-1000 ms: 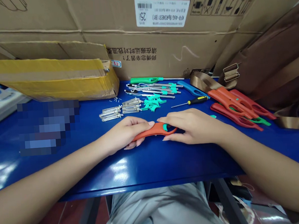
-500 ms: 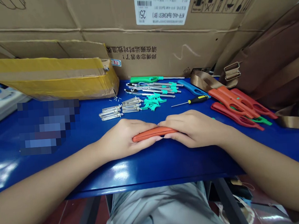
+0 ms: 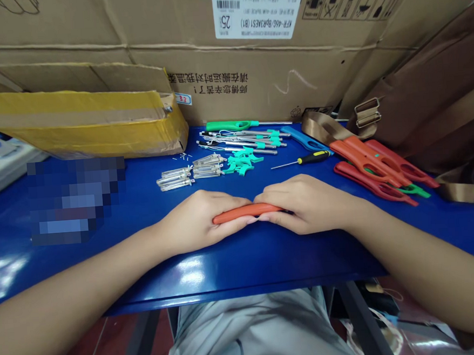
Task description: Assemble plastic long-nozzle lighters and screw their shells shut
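Just above the near part of the blue table, an orange plastic lighter handle lies crosswise between my two hands. My left hand is closed round its left end, the thumb and fingers pressed on it. The fingers of my right hand pinch the other end, and both hands' fingertips meet near the middle. Much of the handle is hidden by the fingers. Beyond my hands lie clear lighter fuel tanks, teal triggers and metal lighter tubes with wires.
A yellow-and-black screwdriver lies near my right hand. Red and orange handles are piled at the right, beside a strap. A green lighter and a blue handle lie at the back. A taped carton stands left.
The orange handle has turned slightly in my hands: the dark seam along its side no longer shows. Both hands keep nearly the same place and grip.
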Motion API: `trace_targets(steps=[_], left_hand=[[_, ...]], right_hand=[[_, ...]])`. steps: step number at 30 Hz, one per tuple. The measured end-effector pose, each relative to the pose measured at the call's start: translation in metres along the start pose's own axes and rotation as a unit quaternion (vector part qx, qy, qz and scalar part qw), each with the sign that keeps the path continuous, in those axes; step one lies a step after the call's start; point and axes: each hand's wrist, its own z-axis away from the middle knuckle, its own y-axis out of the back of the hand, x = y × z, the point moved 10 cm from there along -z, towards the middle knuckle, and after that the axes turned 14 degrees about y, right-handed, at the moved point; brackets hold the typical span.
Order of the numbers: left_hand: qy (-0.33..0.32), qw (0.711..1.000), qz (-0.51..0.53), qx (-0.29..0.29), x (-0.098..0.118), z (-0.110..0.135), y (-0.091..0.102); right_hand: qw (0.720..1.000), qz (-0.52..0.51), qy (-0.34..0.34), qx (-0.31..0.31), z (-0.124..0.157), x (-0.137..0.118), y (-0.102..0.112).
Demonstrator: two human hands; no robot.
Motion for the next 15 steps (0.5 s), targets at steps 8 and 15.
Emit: trace_targets(steps=[8, 15], left_hand=[[0.034, 0.998, 0.049, -0.007, -0.012, -0.004, 0.001], [0.068, 0.996, 0.058, 0.026, -0.023, -0.008, 0.016]], right_hand=[[0.998, -0.051, -0.042, -0.007, 0.007, 0.014, 0.007], [0.997, -0.009, -0.081, -0.015, 0.020, 0.029, 0.016]])
